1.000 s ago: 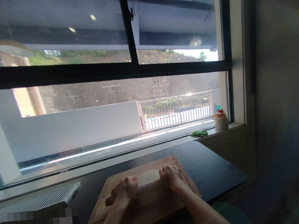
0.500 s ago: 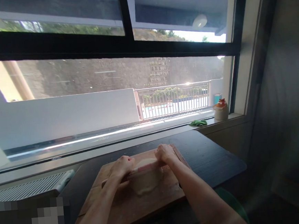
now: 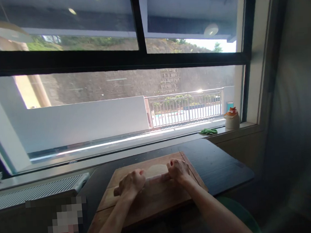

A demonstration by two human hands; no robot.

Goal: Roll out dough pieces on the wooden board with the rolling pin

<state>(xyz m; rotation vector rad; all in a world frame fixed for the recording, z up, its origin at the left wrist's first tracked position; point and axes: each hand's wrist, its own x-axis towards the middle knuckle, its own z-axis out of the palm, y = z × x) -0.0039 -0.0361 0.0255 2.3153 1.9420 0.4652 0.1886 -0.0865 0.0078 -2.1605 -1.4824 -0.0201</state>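
A wooden rolling pin [image 3: 157, 180] lies across a flat, pale sheet of dough [image 3: 156, 169]. My left hand [image 3: 134, 181] is closed around the pin's left part, and its end pokes out beyond my fingers. Around the right part my right hand [image 3: 178, 169] is wrapped, hiding that end. Under the dough is a wooden board [image 3: 144, 212] on a dark table. Dough shows on the far side of the pin; its near part is dim and in shadow.
The dark table [image 3: 218, 161] reaches to the window sill. On the sill sit a green cloth [image 3: 208, 131] and a pale container with an orange top [image 3: 231, 119]. A radiator [image 3: 40, 190] stands at left, a green round seat [image 3: 240, 214] at lower right.
Both hands have drawn the rolling pin a little nearer over the dough, and more dough shows beyond it. The view has shifted slightly.
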